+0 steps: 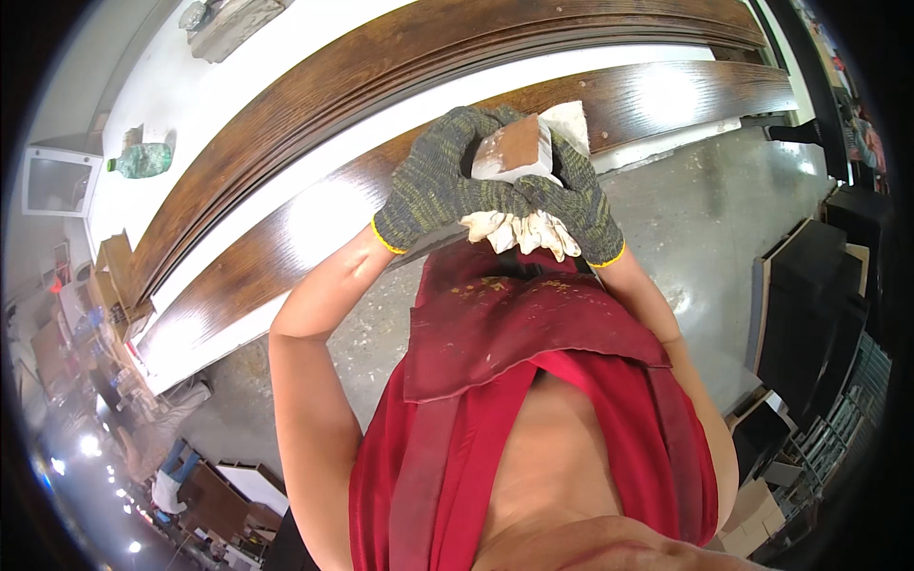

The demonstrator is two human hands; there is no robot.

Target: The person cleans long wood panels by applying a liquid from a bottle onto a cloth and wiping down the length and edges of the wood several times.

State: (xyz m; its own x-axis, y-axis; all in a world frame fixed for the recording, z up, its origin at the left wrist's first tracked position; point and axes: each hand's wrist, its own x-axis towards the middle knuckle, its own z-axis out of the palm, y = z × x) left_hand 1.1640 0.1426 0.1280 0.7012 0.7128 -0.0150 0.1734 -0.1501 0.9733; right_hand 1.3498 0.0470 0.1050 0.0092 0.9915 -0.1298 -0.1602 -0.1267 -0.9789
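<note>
Together, gloved left hand (440,176) and right hand (579,205) clamp fingers around a brown-topped white block (509,150) beside cream cloth (519,232).

Workshop, dark wooden boards (409,43), paint-specked apron (514,324), speckled grey floor (705,219)

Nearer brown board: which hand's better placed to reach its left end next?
Likely left: left hand is nearer that end of the board; right hand is beyond the block both hold.
</note>
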